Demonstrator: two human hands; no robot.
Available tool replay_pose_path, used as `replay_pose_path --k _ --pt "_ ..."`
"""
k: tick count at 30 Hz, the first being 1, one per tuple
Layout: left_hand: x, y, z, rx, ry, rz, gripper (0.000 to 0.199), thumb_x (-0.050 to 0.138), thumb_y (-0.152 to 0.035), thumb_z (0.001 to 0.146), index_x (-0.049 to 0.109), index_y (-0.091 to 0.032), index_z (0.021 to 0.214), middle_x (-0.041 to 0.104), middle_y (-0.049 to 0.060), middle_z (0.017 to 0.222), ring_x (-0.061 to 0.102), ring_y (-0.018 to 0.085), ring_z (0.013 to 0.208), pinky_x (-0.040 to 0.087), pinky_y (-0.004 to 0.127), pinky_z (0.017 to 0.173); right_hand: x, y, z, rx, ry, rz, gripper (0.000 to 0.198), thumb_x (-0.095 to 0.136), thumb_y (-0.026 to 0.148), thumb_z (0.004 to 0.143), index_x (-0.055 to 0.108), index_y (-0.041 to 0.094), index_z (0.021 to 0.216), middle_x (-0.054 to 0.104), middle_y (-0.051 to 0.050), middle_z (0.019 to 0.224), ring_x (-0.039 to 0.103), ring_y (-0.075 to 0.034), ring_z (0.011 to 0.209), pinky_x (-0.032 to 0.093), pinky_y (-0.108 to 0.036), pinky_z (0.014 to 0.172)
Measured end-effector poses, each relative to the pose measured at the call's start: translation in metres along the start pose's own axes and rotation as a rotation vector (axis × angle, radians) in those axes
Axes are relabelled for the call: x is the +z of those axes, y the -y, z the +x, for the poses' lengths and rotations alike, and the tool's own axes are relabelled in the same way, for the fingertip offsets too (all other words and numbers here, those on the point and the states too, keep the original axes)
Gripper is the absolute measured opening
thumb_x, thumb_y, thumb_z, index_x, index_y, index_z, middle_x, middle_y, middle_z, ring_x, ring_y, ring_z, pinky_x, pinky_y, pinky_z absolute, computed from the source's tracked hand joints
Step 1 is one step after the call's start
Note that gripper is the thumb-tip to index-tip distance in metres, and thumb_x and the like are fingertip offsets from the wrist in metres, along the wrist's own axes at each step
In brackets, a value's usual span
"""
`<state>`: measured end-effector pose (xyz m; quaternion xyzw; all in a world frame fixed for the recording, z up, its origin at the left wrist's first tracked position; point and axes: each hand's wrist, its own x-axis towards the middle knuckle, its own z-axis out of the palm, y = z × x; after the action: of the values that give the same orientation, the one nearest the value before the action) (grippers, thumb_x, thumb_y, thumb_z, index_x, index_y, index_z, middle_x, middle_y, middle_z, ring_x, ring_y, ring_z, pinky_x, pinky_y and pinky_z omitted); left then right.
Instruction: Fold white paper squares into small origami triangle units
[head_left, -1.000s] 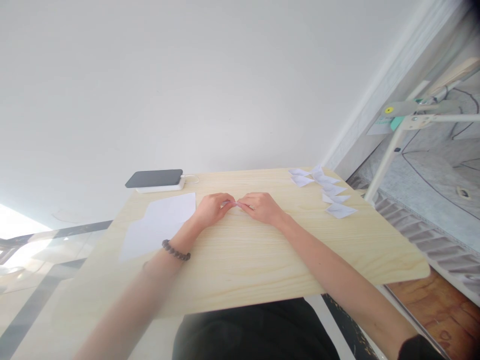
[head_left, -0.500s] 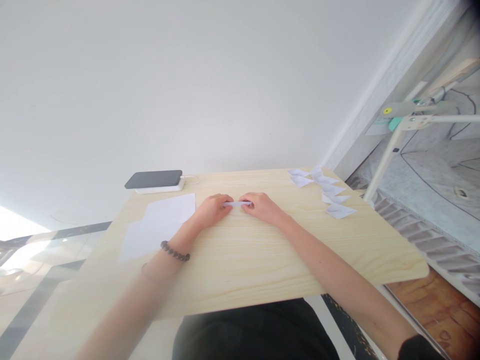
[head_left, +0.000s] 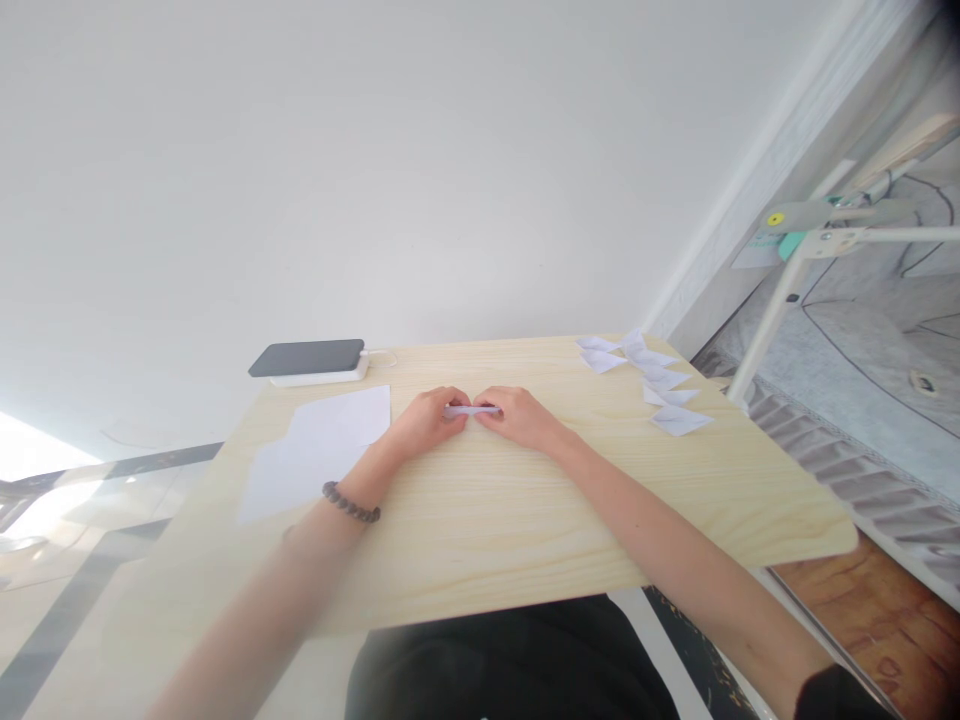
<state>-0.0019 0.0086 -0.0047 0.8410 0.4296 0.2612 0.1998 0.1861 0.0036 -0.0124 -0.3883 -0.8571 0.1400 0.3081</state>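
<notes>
A narrow folded strip of white paper point(head_left: 472, 409) is pinched between my two hands, low over the middle of the table. My left hand point(head_left: 430, 425) has its fingers closed on the strip's left end. Its right end is gripped by my right hand point(head_left: 519, 416), thumb and fingers pressed together. The fingertips of both hands nearly meet at the strip's centre, hiding part of it. White paper sheets point(head_left: 322, 440) lie flat beside my left forearm. Several folded white paper pieces point(head_left: 664, 380) rest at the table's far right.
A dark phone point(head_left: 307, 357) lies on a white block point(head_left: 322, 376) with a white cable at the back left of the wooden table point(head_left: 510, 540). A wall stands behind it. White metal framing point(head_left: 772, 310) rises beyond the right edge.
My right hand has moved slightly left along the paper, bringing its fingertips closer to the left hand's. The other papers and the phone stay where they were.
</notes>
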Motion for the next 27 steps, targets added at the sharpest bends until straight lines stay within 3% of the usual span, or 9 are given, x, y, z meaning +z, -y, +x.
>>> replay_pose_path --k 16,27 --pt "-0.009 0.006 -0.002 -0.027 -0.06 0.034 0.022 0.049 -0.029 0.074 0.067 -0.019 0.084 0.066 -0.001 0.071 0.052 0.01 0.056 0.041 0.02 0.061 -0.013 -0.01 -0.001 0.104 0.024 0.084 0.018 0.049 0.017 0.076 0.063 0.02 0.087 0.065 0.0 0.083 0.054 -0.01 0.067 0.039 -0.022 0.065" --pt "-0.01 0.009 -0.003 -0.126 -0.064 -0.009 0.024 0.049 -0.033 0.073 0.065 -0.019 0.085 0.063 -0.002 0.067 0.051 0.01 0.055 0.041 0.021 0.057 -0.018 -0.018 -0.002 0.188 -0.017 0.04 0.017 0.05 0.016 0.074 0.063 0.019 0.084 0.063 0.0 0.073 0.052 -0.01 0.063 0.038 -0.022 0.062"
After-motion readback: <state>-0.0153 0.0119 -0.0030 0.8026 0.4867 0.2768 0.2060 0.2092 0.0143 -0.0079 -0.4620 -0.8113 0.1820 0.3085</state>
